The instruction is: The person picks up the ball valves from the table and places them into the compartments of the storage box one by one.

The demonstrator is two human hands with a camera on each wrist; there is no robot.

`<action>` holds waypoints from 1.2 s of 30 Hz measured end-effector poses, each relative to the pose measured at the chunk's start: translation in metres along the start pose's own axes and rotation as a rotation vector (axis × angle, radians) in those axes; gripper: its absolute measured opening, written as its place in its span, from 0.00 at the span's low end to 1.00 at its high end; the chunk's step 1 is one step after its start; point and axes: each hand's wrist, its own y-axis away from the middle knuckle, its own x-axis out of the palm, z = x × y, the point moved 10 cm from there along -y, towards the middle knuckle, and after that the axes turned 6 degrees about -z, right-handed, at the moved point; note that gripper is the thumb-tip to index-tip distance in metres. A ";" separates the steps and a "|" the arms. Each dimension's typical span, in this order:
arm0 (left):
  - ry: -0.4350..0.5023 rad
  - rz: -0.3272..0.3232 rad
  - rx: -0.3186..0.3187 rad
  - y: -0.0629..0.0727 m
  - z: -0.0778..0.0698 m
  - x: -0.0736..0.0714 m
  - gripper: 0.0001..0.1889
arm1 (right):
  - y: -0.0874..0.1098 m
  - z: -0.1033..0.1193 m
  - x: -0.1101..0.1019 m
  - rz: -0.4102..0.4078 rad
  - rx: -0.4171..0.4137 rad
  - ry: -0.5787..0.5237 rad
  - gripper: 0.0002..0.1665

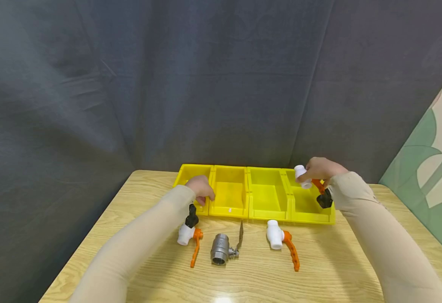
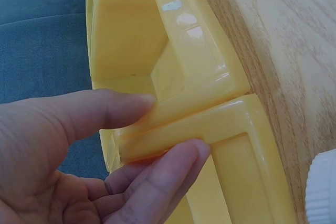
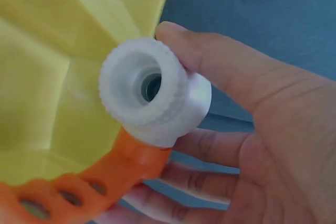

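Note:
My left hand [image 1: 201, 188] pinches the adjoining side walls of the two leftmost yellow bins [image 2: 184, 116], thumb on one side and fingers on the other. Over the rightmost yellow bin [image 1: 313, 218], my right hand [image 1: 324, 168] holds a white plastic ball valve [image 3: 197, 103]. Its thumb lies on the white body and its fingers curl behind. The valve's orange lever [image 3: 139, 156] points away from the palm, and one round socket opening faces the right wrist camera.
On the wooden table [image 1: 168, 277], in front of the bins, lie a white valve with orange lever [image 1: 184, 234] by the left sleeve, a metal ball valve [image 1: 220, 248] and another white valve [image 1: 274, 235]. A dark curtain [image 1: 221, 84] hangs behind.

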 end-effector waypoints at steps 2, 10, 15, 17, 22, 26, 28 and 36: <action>0.000 -0.001 0.003 0.000 0.000 0.001 0.12 | -0.006 -0.003 0.004 0.003 0.011 0.026 0.39; 0.010 0.006 0.000 0.000 0.000 0.004 0.13 | -0.024 -0.018 0.020 0.037 0.046 0.092 0.32; 0.007 0.011 -0.003 0.001 0.000 0.003 0.13 | -0.025 -0.021 0.025 0.027 0.069 0.078 0.35; 0.012 0.011 -0.001 0.001 -0.001 0.003 0.13 | -0.026 -0.022 0.026 0.020 0.087 0.084 0.38; 0.022 0.009 0.003 0.000 0.000 0.004 0.13 | -0.030 -0.026 0.032 0.017 0.113 0.113 0.40; 0.025 0.010 -0.008 -0.001 0.002 0.004 0.14 | -0.037 -0.028 0.037 0.007 0.088 0.142 0.35; 0.019 0.011 -0.011 0.000 0.002 0.003 0.14 | -0.041 -0.029 0.039 0.000 0.070 0.153 0.29; 0.014 0.022 -0.018 0.003 0.002 0.002 0.15 | -0.053 -0.030 0.048 -0.010 -0.003 0.120 0.13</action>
